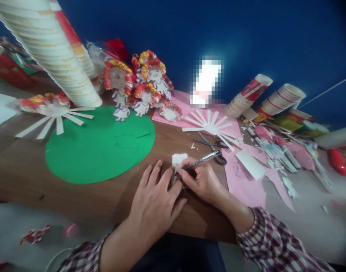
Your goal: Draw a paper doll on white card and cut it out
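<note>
right hand [204,182] clamped on a pen [204,158], over white paper [179,158] (tiny bit, lol), left hand [155,202] touching it, fingers apart

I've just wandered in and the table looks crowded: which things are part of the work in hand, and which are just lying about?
In use:
- pen, gripped by the right hand
- small white paper, by the left hand's fingers

Apparently lying about, untouched:
- scissors
- green sheet
- pink paper
- tall cup stack
</note>
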`<state>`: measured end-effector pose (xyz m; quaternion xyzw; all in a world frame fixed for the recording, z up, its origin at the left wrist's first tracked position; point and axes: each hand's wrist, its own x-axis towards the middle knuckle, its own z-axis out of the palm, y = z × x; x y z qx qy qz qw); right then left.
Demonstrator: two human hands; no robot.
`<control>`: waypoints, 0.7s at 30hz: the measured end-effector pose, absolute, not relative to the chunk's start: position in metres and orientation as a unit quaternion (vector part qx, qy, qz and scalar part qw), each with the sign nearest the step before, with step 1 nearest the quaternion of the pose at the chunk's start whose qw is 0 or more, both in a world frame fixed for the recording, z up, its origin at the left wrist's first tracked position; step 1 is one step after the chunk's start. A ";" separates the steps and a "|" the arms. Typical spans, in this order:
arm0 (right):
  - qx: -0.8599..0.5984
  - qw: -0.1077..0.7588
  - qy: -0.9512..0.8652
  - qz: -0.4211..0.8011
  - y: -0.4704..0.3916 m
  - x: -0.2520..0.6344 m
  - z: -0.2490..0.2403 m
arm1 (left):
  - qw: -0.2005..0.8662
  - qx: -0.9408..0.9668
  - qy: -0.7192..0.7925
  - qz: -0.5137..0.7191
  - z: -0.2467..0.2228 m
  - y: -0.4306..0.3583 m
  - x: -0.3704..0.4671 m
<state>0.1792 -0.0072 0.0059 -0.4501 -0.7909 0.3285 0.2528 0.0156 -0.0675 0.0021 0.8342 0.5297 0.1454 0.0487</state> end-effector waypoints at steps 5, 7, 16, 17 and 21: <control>-0.440 0.260 -0.795 0.327 -0.008 0.179 0.005 | 0.045 0.834 0.529 0.149 0.001 -0.068 0.016; -0.438 0.260 -0.795 0.331 -0.008 0.179 0.006 | 0.045 0.834 0.529 0.150 0.001 -0.068 0.015; -0.470 0.304 -0.738 0.376 -0.007 0.179 0.010 | 0.052 0.833 0.529 0.154 0.002 -0.068 0.014; -0.476 0.308 -0.732 0.377 -0.007 0.180 0.009 | 0.054 0.832 0.530 0.157 0.002 -0.068 0.015; -0.494 0.306 -0.716 0.387 -0.005 0.181 0.005 | 0.068 0.829 0.532 0.157 0.003 -0.067 0.015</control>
